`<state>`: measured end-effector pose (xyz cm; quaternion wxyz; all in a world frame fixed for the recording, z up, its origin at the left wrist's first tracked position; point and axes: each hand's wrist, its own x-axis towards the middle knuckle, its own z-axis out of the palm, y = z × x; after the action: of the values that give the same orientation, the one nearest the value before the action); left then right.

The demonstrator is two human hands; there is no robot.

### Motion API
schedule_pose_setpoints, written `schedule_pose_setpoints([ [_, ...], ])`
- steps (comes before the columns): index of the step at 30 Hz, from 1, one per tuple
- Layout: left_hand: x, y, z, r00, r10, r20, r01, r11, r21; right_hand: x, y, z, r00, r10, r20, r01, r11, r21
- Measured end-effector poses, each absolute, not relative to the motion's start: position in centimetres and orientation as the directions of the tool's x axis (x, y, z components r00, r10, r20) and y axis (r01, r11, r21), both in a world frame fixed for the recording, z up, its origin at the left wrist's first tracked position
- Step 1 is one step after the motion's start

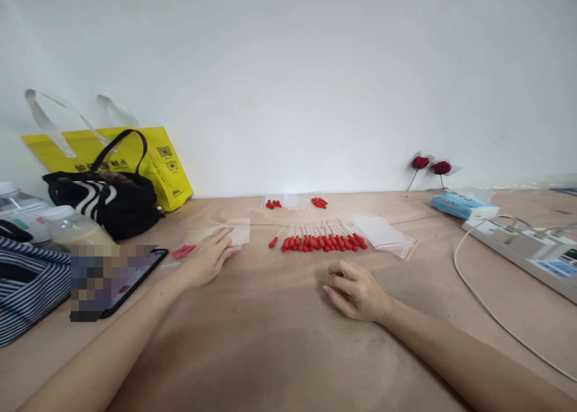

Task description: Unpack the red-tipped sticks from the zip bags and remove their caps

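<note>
My left hand (210, 257) lies flat with its fingers stretched out on a clear plastic bag (241, 230). Red tips (183, 251) show inside the plastic by the wrist, and part of the bag is hidden under the hand. On the table's near middle rests my right hand (356, 290), its fingers loosely curled in, with nothing visible in them. Between and beyond the hands, a row of red-tipped sticks (315, 242) lies side by side, red ends toward me. To its right is a stack of flat clear zip bags (385, 235).
Bagged red-tipped sticks (295, 202) lie by the wall. At left stand a yellow bag (174, 172), black bag (130, 202), bottle (76, 229), striped bag (31, 286) and phone (135, 283). At right are a tissue pack (462, 205), power strip (536, 259), cable (478, 301) and red roses (442, 167).
</note>
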<state>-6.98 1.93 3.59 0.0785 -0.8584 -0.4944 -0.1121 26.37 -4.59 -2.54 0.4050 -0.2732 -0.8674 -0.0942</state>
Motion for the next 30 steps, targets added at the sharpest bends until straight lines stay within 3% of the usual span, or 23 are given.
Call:
schedule_pose_setpoints([
  [3, -5.9, 0.8, 5.4, 0.487, 0.836, 0.254, 0.85, -0.52, 0.083, 26.4, -4.6, -2.6, -0.523, 0.415, 0.744, 0.552, 0.831, -0.076],
  [8, -2.8, -1.8, 6.4, 0.492, 0.871, 0.013, 0.77, -0.442, 0.46, 26.3, -4.4, -2.7, -0.53, 0.456, 0.715, 0.54, 0.832, -0.131],
  [11, -0.2, -3.1, 5.4, 0.531, 0.847, -0.039, 0.711, -0.42, 0.564, 26.2, -4.4, -2.6, -0.54, 0.494, 0.681, 0.531, 0.828, -0.18],
  [14, 2.8, -3.8, 4.0, 0.529, 0.847, -0.048, 0.711, -0.412, 0.569, 26.0, -4.7, -2.4, -0.538, 0.547, 0.641, 0.537, 0.809, -0.239],
  [21, 8.0, -2.7, 2.5, 0.513, 0.852, 0.104, 0.764, -0.509, 0.397, 25.8, -5.2, -2.3, -0.544, 0.578, 0.609, 0.552, 0.793, -0.259],
  [25, 6.8, -1.6, 2.1, 0.678, 0.694, 0.242, 0.572, -0.705, 0.419, 26.1, -5.0, -2.5, -0.55, 0.563, 0.617, 0.565, 0.795, -0.222],
  [27, 5.6, -1.5, 2.1, 0.757, 0.608, 0.24, 0.475, -0.764, 0.437, 26.2, -4.9, -2.5, -0.547, 0.572, 0.611, 0.571, 0.789, -0.226],
  [30, 4.4, -2.1, 1.9, 0.773, 0.604, 0.192, 0.465, -0.747, 0.476, 26.3, -4.9, -2.4, -0.552, 0.584, 0.596, 0.569, 0.785, -0.243],
])
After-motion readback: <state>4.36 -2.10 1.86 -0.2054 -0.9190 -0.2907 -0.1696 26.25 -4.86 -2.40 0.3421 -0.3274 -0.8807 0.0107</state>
